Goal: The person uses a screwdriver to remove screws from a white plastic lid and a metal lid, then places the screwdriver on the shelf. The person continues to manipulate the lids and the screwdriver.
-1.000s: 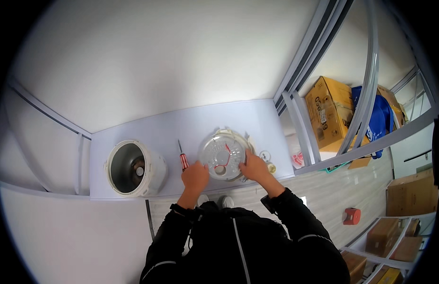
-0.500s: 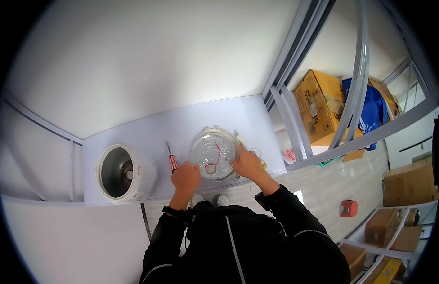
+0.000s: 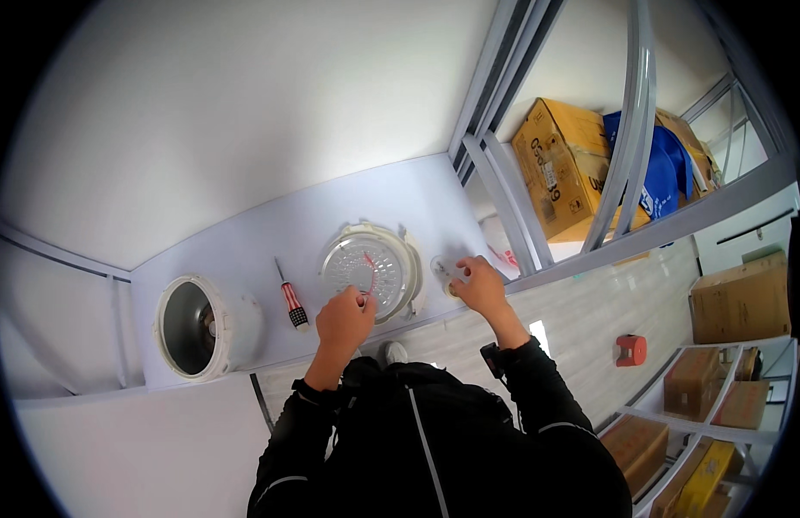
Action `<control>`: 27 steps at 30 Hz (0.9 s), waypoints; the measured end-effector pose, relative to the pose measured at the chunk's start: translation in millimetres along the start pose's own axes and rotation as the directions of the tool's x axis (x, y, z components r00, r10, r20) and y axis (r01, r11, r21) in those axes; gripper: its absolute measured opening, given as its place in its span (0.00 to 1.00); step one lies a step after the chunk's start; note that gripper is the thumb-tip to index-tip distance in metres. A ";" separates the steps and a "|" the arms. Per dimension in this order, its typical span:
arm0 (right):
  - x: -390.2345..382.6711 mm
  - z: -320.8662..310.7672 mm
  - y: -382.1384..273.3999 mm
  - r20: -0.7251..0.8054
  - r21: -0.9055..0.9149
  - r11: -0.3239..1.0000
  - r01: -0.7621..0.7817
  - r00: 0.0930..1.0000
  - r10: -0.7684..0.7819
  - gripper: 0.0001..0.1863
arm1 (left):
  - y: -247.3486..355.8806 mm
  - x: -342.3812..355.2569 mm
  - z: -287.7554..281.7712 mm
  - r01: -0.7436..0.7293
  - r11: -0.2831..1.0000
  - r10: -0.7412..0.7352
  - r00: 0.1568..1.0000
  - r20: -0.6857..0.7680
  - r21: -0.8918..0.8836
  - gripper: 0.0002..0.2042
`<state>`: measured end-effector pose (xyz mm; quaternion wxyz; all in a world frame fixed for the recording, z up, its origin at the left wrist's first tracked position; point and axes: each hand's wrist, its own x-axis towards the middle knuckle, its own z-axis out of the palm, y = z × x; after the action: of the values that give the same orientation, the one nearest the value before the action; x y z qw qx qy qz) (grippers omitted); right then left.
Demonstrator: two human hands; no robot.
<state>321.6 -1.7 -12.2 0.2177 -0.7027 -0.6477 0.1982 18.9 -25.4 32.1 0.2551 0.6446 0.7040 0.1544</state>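
A round appliance lid (image 3: 348,266) with a silvery, perforated inner plate and a cream rim lies on the bench. A thin red wire (image 3: 371,269) curves across the plate. My left hand (image 3: 346,318) is over the lid's near edge, fingers drawn together by the wire's lower end; what they pinch is hidden. Right of the lid, my right hand (image 3: 482,287) hovers with thumb and fingers curved apart. Beneath its fingertips are a clear ring-shaped part (image 3: 440,266) and a small yellowish part (image 3: 453,288).
A screwdriver (image 3: 291,304) with a red and black handle lies left of the lid. Farther left, a white cooker body (image 3: 233,332) rests on its side, its dark opening facing left. A grey metal frame (image 3: 529,233) borders the bench's right end, with cardboard boxes (image 3: 560,173) beyond.
My right hand has left the lid's right edge and moved right to the small parts. My left hand has shifted from beside the screwdriver onto the lid's near edge. The view has shifted slightly.
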 end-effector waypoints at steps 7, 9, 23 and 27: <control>-3.5 11.9 -0.5 0.014 0.045 0.998 -0.042 0.999 0.042 0.11 | 1.9 0.2 15.6 -0.148 0.983 0.151 0.988 0.023 -0.110 0.13; -2.0 14.4 -1.1 -0.007 0.030 0.999 -0.037 0.999 0.038 0.09 | 2.9 -0.5 15.7 -0.154 0.979 0.160 0.986 0.040 -0.133 0.12; 13.7 16.3 0.4 0.062 0.058 0.992 -0.110 0.992 0.106 0.07 | 1.8 -1.4 15.3 -0.166 0.969 0.172 0.985 0.016 -0.182 0.13; 11.0 16.9 5.7 0.028 0.066 0.994 -0.092 0.996 0.090 0.07 | 0.8 -2.1 13.6 -0.159 0.967 0.167 0.986 0.023 -0.197 0.13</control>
<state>317.7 9.8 -29.3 0.2238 -0.7212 -0.6108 0.2383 27.2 -28.9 21.7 0.3172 0.6750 0.6251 0.2302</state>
